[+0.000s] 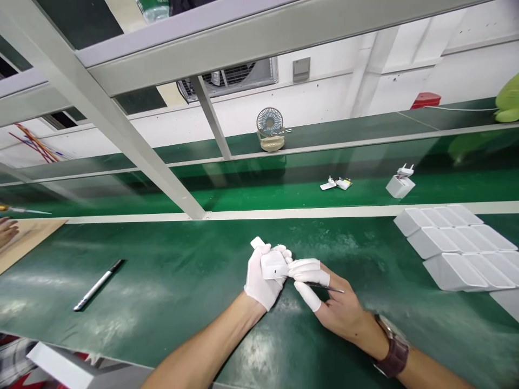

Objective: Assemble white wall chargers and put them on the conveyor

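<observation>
One white case [273,266], one thin tool [333,289], one pen [98,286]
From here, my left hand [256,281] grips the case; my right hand [337,310] pinches the tool beside it.

text: none legible | labels, brands: none legible | numbers, signs: none legible

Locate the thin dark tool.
In the head view, right of centre, the thin dark tool is in the right hand, near the white case.
</observation>
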The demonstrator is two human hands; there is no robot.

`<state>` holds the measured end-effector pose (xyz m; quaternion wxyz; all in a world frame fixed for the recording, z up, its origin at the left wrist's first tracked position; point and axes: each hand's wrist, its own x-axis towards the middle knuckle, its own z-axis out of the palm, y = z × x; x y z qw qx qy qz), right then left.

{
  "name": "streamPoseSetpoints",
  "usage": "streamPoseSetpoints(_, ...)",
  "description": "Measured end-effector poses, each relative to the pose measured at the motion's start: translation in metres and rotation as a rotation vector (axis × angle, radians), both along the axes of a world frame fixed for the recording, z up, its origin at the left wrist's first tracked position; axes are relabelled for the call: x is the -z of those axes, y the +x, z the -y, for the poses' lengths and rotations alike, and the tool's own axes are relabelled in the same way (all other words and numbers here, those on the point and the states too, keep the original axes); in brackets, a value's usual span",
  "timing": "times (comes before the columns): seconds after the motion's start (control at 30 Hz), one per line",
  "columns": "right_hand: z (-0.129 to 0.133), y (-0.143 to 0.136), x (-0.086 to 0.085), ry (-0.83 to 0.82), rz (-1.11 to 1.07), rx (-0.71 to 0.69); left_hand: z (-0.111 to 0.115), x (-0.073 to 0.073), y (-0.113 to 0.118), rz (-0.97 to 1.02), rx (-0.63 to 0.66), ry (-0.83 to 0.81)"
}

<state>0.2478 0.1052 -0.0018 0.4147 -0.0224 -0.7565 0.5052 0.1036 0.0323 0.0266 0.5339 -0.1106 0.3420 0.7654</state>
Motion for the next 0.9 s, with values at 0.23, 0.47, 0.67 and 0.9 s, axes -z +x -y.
streamPoseSetpoints(0.23, 0.002, 0.000, -0.001, 0.087, -0.014, -0.025, 0.001, 0.008, -0.002, -0.003, 0.039, 0.018)
streamPoseSetpoints(0.47, 0.002, 0.000, -0.002, 0.131, 0.007, -0.003, 0.001, 0.008, 0.000, -0.032, 0.041, 0.008)
streamPoseSetpoints(0.67, 0.001, -0.001, -0.007, 0.216, -0.002, 0.011, 0.002, 0.008, 0.002, -0.072, 0.047, -0.012)
streamPoseSetpoints(0.9, 0.000, 0.002, -0.010, 0.261, 0.003, 0.014, 0.003, 0.010, 0.006, -0.136, 0.026, -0.014)
